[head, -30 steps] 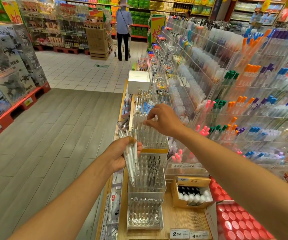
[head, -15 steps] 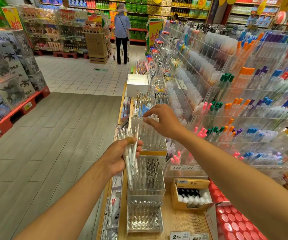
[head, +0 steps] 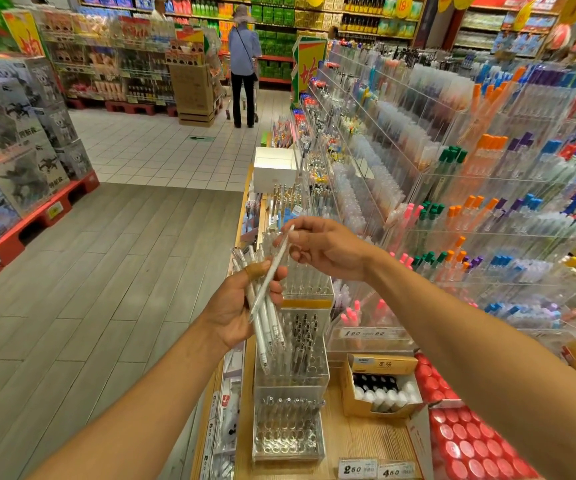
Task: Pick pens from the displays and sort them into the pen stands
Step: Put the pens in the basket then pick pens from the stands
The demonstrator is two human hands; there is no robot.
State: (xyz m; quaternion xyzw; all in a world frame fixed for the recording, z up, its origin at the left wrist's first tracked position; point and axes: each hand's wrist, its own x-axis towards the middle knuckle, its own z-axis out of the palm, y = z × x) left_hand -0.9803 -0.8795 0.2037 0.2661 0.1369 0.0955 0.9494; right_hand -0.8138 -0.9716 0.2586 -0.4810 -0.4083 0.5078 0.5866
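Note:
My left hand [head: 236, 306] grips a bundle of white pens [head: 267, 327], tips pointing down over the clear tiered pen stand [head: 290, 375]. My right hand [head: 324, 251] pinches the top end of a single white pen [head: 274, 268] that slants down and left across the fingers of my left hand. The stand's top tier [head: 309, 285] holds clear pens, its middle tier black-clipped pens, and its lowest tier [head: 288, 431] a few pens among open holes.
An acrylic wall display [head: 453, 202] of coloured pens fills the right. A cardboard box of bottles [head: 382, 386] and a red tray [head: 466, 445] sit on the wooden shelf. A white box [head: 274, 168] stands further back. A person [head: 243, 64] stands far down the aisle.
My right hand has lifted one white pen out of the stand's top tier and brought it toward the bundle in my left hand. My left hand has barely moved.

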